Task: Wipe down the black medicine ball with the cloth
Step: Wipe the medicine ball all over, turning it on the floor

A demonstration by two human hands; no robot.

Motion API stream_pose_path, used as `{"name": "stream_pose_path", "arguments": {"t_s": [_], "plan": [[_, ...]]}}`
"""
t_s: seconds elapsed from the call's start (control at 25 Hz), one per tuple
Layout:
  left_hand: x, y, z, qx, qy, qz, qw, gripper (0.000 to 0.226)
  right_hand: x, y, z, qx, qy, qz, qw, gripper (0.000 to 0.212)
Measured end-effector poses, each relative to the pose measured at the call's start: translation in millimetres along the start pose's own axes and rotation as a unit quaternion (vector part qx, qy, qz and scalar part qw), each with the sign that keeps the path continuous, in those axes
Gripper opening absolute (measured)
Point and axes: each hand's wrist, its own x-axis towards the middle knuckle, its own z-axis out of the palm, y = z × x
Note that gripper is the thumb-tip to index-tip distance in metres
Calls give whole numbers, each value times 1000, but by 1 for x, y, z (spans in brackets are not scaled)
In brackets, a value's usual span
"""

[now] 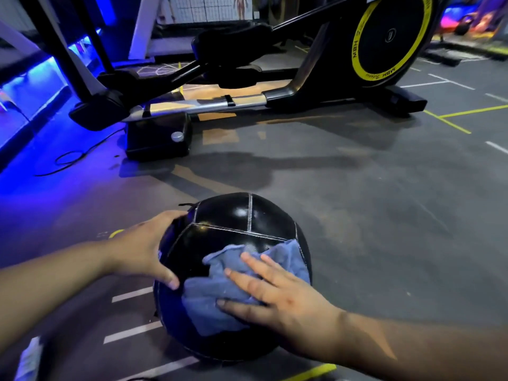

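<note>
Left forearm (55, 270) and right forearm (398, 342) are bare; the right hand (280, 298) bears a small scratch.

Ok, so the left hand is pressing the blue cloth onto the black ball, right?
No, the right hand is pressing the blue cloth onto the black ball; the left hand only holds the ball's side. The head view shows it.

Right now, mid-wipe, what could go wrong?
1. The medicine ball sits on the floor, steadied only by the left hand; a hard push could roll it toward the elliptical trainer.
2. The right hand presses the cloth with flat fingers, not gripping; the bunched cloth might slip off the glossy surface.
</note>
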Motion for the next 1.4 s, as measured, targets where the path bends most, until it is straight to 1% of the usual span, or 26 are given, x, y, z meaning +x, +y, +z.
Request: {"name": "stream_pose_path", "arguments": {"t_s": [0.08,0.12,0.16,0.24,0.28,0.32,0.36,0.4,0.48,0.56,0.64,0.72,0.76,0.8,0.84,0.92,0.96,1.0,1.08,1.12,1.16,1.2,1.24,1.28,1.32,1.4], "plan": [[-7,-6,-2,20,-4,-12,1000,139,6,6,-3,-18,-33,-55,998,49],[-9,-6,-3,31,-12,-16,999,140,10,12,-5,-30,-24,-56,998,53],[-10,-4,-3,42,-23,-16,999,139,14,20,-6,-24,0,-30,999,57],[-10,5,-4,61,-35,-12,997,136,27,38,-8,44,81,74,993,52],[-10,11,-4,60,-36,-17,997,135,37,46,-10,85,116,135,980,48],[-11,18,-3,54,-34,-20,998,134,47,54,-13,126,130,197,964,44],[-11,25,-3,55,-31,-13,998,135,58,66,-18,163,120,259,944,41],[-11,29,-1,69,-27,0,997,138,68,80,-22,191,91,314,926,37],[-12,37,4,122,-17,17,992,149,82,113,-30,221,10,408,886,31],[-15,44,12,162,-10,27,986,157,82,136,-32,263,-61,456,848,29],[-18,48,18,177,-9,32,984,159,74,143,-30,293,-77,478,824,27],[-18,51,18,179,-5,41,983,157,64,138,-26,341,-34,491,801,23],[-18,52,16,181,-5,50,982,154,57,133,-25,364,-3,499,787,21],[-16,51,15,180,-5,59,982,149,50,128,-25,363,24,506,782,20],[-14,49,12,175,-8,68,982,145,42,124,-25,331,40,512,792,20],[-7,37,4,161,-14,69,984,138,27,113,-26,231,30,527,817,22],[-3,30,-2,143,7,58,988,131,20,106,-28,188,15,544,817,25],[1,23,-7,121,59,44,990,120,15,102,-31,155,-6,566,809,27],[7,21,-9,83,185,26,979,89,8,102,-39,120,-58,614,778,30],[8,27,-7,57,213,25,975,79,6,105,-42,117,-76,630,764,31],[7,39,-3,34,207,30,977,75,4,108,-42,122,-81,639,755,33],[2,52,3,22,162,34,986,82,4,109,-41,134,-75,646,748,33],[-5,65,10,26,95,33,995,98,4,111,-39,149,-61,650,743,32],[-10,73,16,45,47,28,997,116,6,112,-37,165,-39,651,740,30],[-12,77,20,75,29,25,996,129,7,113,-34,179,-13,647,742,28],[-15,79,22,108,31,24,993,139,14,113,-29,194,35,616,763,26]]}}
